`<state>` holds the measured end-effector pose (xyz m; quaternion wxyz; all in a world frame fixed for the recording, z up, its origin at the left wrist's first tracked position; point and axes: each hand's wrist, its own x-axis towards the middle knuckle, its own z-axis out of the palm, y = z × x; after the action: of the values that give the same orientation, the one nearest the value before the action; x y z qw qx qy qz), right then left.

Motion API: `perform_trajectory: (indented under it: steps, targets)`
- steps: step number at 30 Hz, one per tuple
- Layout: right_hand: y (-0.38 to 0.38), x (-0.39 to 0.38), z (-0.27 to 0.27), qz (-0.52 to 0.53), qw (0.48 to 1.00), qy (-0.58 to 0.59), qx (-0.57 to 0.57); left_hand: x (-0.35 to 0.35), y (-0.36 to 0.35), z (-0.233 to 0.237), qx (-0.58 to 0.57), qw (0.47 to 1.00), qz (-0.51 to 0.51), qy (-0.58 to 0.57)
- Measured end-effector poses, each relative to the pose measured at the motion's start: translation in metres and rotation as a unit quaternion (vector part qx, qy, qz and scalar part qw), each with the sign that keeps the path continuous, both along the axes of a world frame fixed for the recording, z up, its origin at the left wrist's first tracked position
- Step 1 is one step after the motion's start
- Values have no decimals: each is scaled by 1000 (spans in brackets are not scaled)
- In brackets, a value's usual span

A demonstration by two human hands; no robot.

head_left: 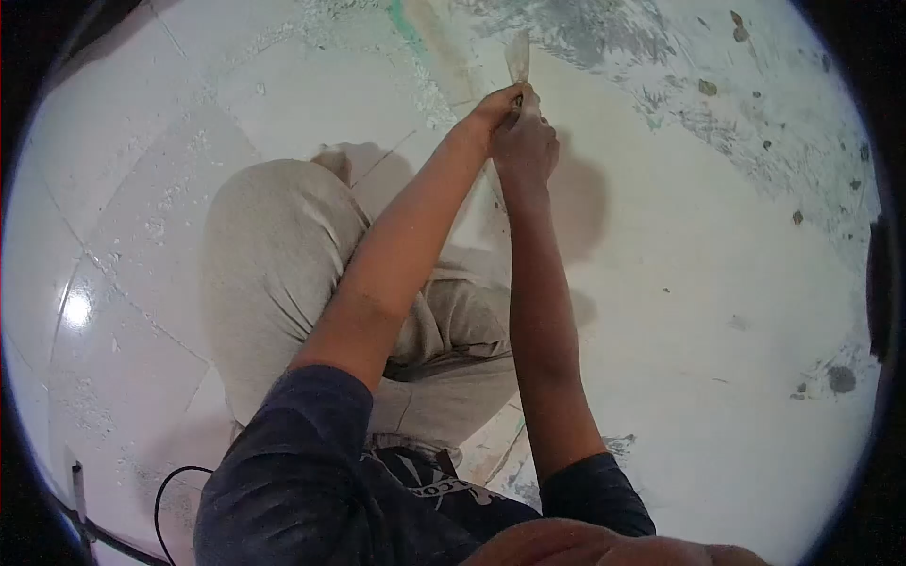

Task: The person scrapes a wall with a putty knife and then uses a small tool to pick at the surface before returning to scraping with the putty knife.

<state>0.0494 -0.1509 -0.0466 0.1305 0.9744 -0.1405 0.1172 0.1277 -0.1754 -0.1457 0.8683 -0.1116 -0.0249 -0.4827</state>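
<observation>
A scraper (517,58) with a flat, pale-smeared blade points away from me at the top middle of the head view. Both arms reach out to it, and its handle is mostly hidden inside my fingers. My left hand (497,108) is closed on the handle near the blade. Pressed up against it, my right hand (527,146) is also wrapped round the handle. The blade lies by a pale painted surface (604,123) with grey, scraped patches (604,38); whether its edge touches cannot be made out.
White floor tiles (123,226) to the left carry scattered flakes (429,99). My bent leg (274,226) is folded close beneath my arms. At the lower left runs a black cable (160,500). Dark spots (840,379) mark the pale surface on the right.
</observation>
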Motion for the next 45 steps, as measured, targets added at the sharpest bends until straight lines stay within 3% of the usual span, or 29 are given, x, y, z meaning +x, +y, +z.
perform_trajectory:
  steps: [5, 8, 9, 11, 12, 14, 15, 16, 18, 21, 22, 26, 29, 32, 35, 37, 42, 45]
  targets:
    - [-3, 2, -12, 4, 998, -18, 57, -4, 3, -3, -79, 994, 71, -33]
    - [-29, -1, -21, 72, 979, -104, 162, -10, -4, 6, 115, 988, 100, -40]
    - [-35, 10, -24, 67, 979, -106, 163, -5, -4, 5, 116, 988, 95, -42]
    - [-42, 34, -30, 142, 978, -2, 153, 15, 2, -10, 37, 995, 57, 75]
    - [-32, 41, -31, 140, 977, -6, 158, 24, 7, -17, 14, 993, 44, 113]
    - [-4, 58, -34, 96, 987, 5, 128, 41, 27, -29, 39, 985, 141, 86]
    - [0, 58, -34, 97, 986, 3, 134, 38, 35, -22, 45, 985, 142, 84]
    - [5, 54, -32, 85, 987, 4, 136, 28, 40, -13, 122, 972, 196, 47]
    - [10, 45, -26, 19, 994, 50, 95, 25, 35, -14, 37, 983, 171, 55]
    - [-11, 18, -27, -4, 996, 40, 85, -5, 17, -4, 2, 982, 148, 118]
    - [-21, 5, -29, 94, 991, -24, 97, -9, 12, -5, -30, 986, 128, 99]
    - [-33, -19, -25, 94, 992, -48, 67, -31, 5, 3, -50, 995, 59, 66]
    - [-25, -21, -18, 53, 991, -54, 110, -30, 5, 7, -31, 997, 51, 49]
    - [-30, -20, -20, 62, 988, -69, 120, -30, 16, 19, 26, 996, 81, 36]
    - [-25, -17, -21, 116, 980, -110, 120, -26, 20, 18, 9, 998, 66, -2]
    - [-22, -14, -20, 61, 986, -75, 138, -22, 18, 12, 26, 999, 24, 31]
    - [-27, -14, -17, 80, 988, -62, 120, -19, 6, 3, -89, 993, -13, 74]
    - [-25, -13, -17, 74, 990, -43, 115, -19, 8, 3, -76, 995, -6, 70]
